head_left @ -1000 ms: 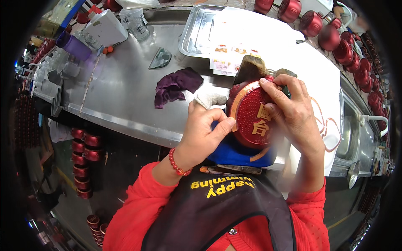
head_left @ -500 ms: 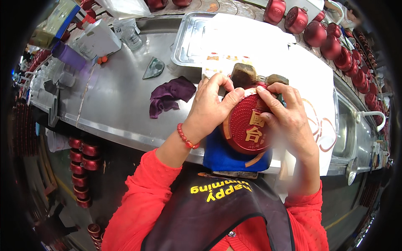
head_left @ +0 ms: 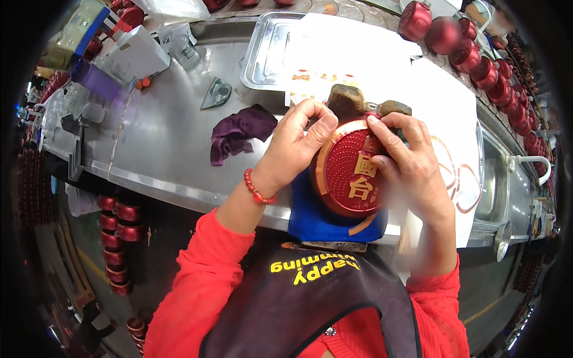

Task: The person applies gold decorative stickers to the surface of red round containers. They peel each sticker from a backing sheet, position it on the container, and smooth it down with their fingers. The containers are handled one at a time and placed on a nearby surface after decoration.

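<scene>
A round red bottle [head_left: 346, 149] with raised gold characters and a dotted face rests on a blue cloth pad [head_left: 305, 209], its neck pointing away from me. A gold strip [head_left: 323, 173] runs along its rim. My left hand [head_left: 295, 140] is closed at the upper left rim, thumb against bent fingers by the strip. My right hand [head_left: 412, 149] grips the bottle from the right, index fingertip on the strip at the top and thumb on the face. Two brown blocks [head_left: 346, 101] stand on either side of the neck.
A crumpled purple cloth [head_left: 242, 134] and a glass shard [head_left: 216, 93] lie left on the metal bench. Beyond are a metal tray [head_left: 253, 74] and white sheets [head_left: 352, 45]. Loose gold strips [head_left: 468, 188] lie right, near a sink [head_left: 492, 185]. Red bottles [head_left: 465, 56] line the back right.
My left thumb has moved left along the rim, away from my right index finger, showing more of the gold strip between them. The right hand stays on the bottle. The view has shifted slightly.
</scene>
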Motion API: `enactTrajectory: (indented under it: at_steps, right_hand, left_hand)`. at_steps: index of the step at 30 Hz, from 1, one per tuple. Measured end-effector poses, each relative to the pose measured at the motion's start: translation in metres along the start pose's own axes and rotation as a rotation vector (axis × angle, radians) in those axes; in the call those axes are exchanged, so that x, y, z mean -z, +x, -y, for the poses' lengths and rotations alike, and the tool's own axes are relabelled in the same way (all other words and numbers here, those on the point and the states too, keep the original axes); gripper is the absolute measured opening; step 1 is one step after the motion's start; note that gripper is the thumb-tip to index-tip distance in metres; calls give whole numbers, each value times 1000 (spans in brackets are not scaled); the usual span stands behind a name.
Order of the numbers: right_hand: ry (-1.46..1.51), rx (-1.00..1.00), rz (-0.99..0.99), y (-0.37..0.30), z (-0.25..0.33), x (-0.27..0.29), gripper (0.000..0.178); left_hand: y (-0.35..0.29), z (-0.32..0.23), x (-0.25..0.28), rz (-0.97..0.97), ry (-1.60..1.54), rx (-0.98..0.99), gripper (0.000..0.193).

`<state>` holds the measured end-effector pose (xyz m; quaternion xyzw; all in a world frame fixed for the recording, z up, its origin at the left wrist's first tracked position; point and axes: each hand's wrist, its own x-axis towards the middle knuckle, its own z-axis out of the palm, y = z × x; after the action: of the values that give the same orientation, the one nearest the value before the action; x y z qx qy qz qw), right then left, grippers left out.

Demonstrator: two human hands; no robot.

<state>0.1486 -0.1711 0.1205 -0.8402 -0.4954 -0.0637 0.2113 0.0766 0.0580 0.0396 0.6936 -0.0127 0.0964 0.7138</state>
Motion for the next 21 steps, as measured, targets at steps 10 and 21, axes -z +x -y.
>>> enactTrajectory:
  at_steps: [10,21]
  right_hand:
    - [-6,6,-22,0,1,-3,51]
    - [3,-22,19,0,3,0,59]
  left_hand:
    - [-20,6,5,46,-12,-95,44]
    - [-6,2,-1,-44,60,-152,35]
